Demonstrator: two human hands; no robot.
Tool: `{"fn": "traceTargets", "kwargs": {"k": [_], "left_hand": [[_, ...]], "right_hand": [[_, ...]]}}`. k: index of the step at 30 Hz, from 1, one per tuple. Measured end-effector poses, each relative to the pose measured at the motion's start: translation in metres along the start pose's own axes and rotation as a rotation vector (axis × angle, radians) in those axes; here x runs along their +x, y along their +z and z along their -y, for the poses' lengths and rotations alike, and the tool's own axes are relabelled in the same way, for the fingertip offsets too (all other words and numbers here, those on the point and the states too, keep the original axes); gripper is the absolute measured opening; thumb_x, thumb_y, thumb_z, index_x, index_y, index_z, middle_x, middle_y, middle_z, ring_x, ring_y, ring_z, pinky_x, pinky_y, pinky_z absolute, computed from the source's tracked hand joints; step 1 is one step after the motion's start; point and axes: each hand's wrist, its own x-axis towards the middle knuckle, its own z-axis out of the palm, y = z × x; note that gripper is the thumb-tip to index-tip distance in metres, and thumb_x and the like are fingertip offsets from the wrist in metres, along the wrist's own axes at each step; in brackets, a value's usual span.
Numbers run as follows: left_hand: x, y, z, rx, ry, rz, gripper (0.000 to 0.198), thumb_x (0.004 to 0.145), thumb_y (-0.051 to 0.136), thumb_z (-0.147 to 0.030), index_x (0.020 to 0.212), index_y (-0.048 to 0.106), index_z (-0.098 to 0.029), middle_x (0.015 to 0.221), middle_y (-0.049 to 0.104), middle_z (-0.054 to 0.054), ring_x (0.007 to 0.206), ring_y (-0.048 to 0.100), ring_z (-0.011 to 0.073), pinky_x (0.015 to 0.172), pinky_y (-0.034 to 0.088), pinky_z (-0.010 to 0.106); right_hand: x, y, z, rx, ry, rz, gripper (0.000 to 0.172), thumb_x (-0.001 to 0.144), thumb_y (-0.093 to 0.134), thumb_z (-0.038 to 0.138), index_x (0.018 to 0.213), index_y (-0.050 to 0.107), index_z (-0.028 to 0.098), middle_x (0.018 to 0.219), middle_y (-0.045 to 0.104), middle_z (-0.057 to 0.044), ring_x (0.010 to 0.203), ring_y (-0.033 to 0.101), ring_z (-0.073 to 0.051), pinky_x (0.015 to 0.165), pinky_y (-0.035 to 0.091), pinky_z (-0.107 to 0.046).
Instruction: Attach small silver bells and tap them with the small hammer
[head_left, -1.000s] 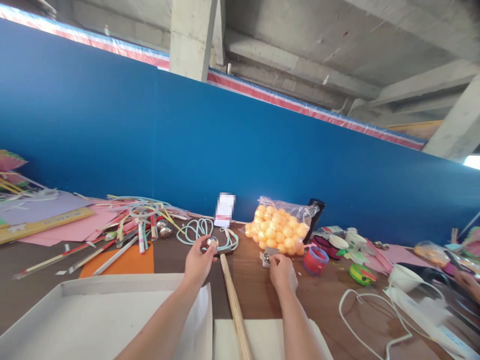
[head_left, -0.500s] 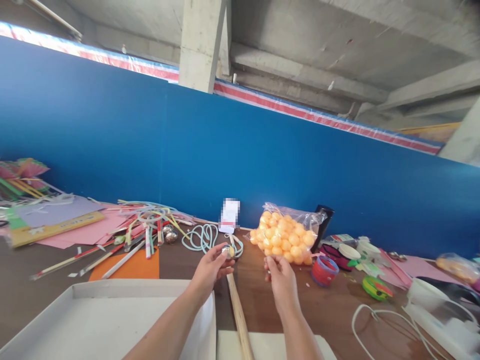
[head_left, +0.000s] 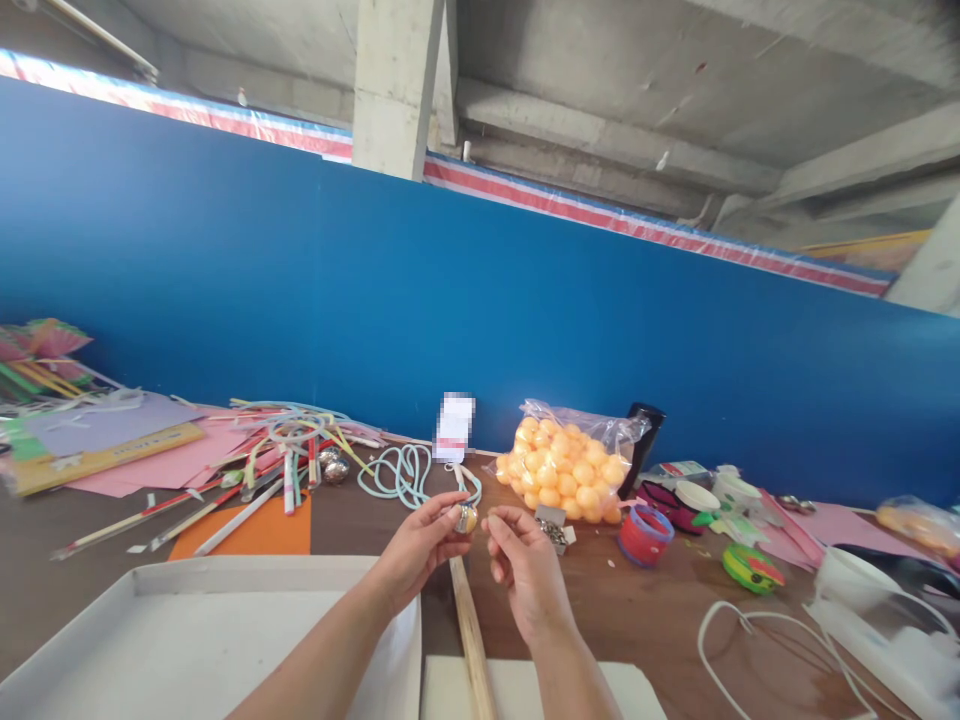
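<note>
My left hand (head_left: 424,545) pinches a small shiny silver ball (head_left: 466,518), which shows a yellowish patch. Close to its right side is my right hand (head_left: 521,565), thumb and fingertips pressed together. Whatever those fingertips hold, if anything, is too small to make out. Behind the right hand sits a small open box (head_left: 553,527) with tiny metal pieces in it. A wooden stick (head_left: 470,630) lies below the hands, pointing toward me. Two more silver balls (head_left: 335,467) rest on the table to the left.
A white tray (head_left: 360,572) stands at front left. Behind the hands are coiled light-blue cord (head_left: 405,480), a phone-like upright object (head_left: 453,428) and a transparent bag of orange balls (head_left: 566,465). A red-and-blue tape roll (head_left: 645,537) and white cable (head_left: 709,640) lie right.
My right hand has moved left, up to the silver ball in my left hand. The small box of metal pieces, hidden before, now shows behind it.
</note>
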Motion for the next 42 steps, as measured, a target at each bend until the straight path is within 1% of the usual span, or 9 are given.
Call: {"fn": "traceTargets", "kwargs": {"k": [4, 9, 13, 19, 24, 35, 42], "left_hand": [[-0.0011, 0.0006, 0.0019, 0.022, 0.012, 0.02, 0.037, 0.078, 0.058, -0.031, 0.113, 0.055, -0.018, 0.094, 0.063, 0.009, 0.081, 0.061, 0.015, 0.075, 0.047, 0.029], [-0.0023, 0.003, 0.0021, 0.023, 0.035, 0.024, 0.04, 0.077, 0.06, -0.029, 0.115, 0.054, -0.017, 0.095, 0.063, 0.009, 0.083, 0.06, 0.0166, 0.083, 0.044, 0.035], [-0.0019, 0.0042, 0.0018, 0.005, 0.04, 0.028, 0.038, 0.075, 0.062, -0.03, 0.109, 0.058, -0.015, 0.093, 0.064, 0.01, 0.081, 0.061, 0.0171, 0.084, 0.043, 0.037], [-0.0021, 0.0048, 0.0021, 0.037, 0.026, 0.014, 0.037, 0.074, 0.063, -0.031, 0.107, 0.059, -0.015, 0.095, 0.064, 0.01, 0.081, 0.061, 0.0171, 0.083, 0.044, 0.036], [-0.0027, 0.0062, 0.0023, 0.04, 0.042, 0.004, 0.037, 0.072, 0.064, -0.032, 0.105, 0.06, -0.016, 0.094, 0.064, 0.01, 0.082, 0.061, 0.018, 0.082, 0.045, 0.036], [-0.0033, 0.0068, 0.0014, 0.101, 0.065, -0.01, 0.038, 0.073, 0.063, -0.033, 0.106, 0.059, -0.015, 0.097, 0.062, 0.01, 0.085, 0.06, 0.0189, 0.081, 0.046, 0.035], [-0.004, 0.0081, 0.0007, 0.085, 0.062, -0.01, 0.037, 0.072, 0.064, -0.032, 0.104, 0.06, -0.015, 0.094, 0.063, 0.01, 0.084, 0.061, 0.0187, 0.08, 0.046, 0.035]], "right_hand": [[-0.0022, 0.0038, 0.0026, 0.071, 0.038, 0.033, 0.017, 0.075, 0.064, 0.031, 0.085, 0.062, 0.018, 0.071, 0.058, 0.0, 0.048, 0.04, -0.005, 0.037, 0.029, -0.016], [-0.0044, 0.0083, 0.0043, 0.1, 0.082, 0.071, 0.016, 0.074, 0.065, 0.031, 0.081, 0.062, 0.016, 0.071, 0.058, -0.001, 0.049, 0.039, -0.005, 0.037, 0.029, -0.015], [-0.0051, 0.0097, 0.0026, 0.098, 0.119, 0.079, 0.017, 0.073, 0.066, 0.03, 0.078, 0.06, 0.015, 0.074, 0.059, -0.002, 0.052, 0.04, -0.005, 0.037, 0.028, -0.013], [-0.0044, 0.0074, 0.0032, 0.159, 0.163, 0.049, 0.021, 0.069, 0.068, 0.032, 0.08, 0.061, 0.015, 0.076, 0.059, -0.002, 0.051, 0.04, -0.005, 0.036, 0.026, -0.012], [-0.0041, 0.0068, 0.0038, 0.176, 0.206, 0.04, 0.022, 0.066, 0.071, 0.033, 0.077, 0.063, 0.016, 0.074, 0.059, -0.001, 0.048, 0.039, -0.004, 0.035, 0.024, -0.012], [-0.0035, 0.0043, 0.0031, 0.192, 0.233, 0.07, 0.017, 0.07, 0.069, 0.03, 0.078, 0.063, 0.017, 0.074, 0.058, 0.0, 0.049, 0.038, -0.003, 0.036, 0.024, -0.011], [-0.0046, 0.0054, 0.0056, 0.183, 0.225, 0.07, 0.016, 0.069, 0.069, 0.03, 0.075, 0.064, 0.016, 0.073, 0.058, 0.0, 0.048, 0.038, -0.004, 0.036, 0.023, -0.014]]}}
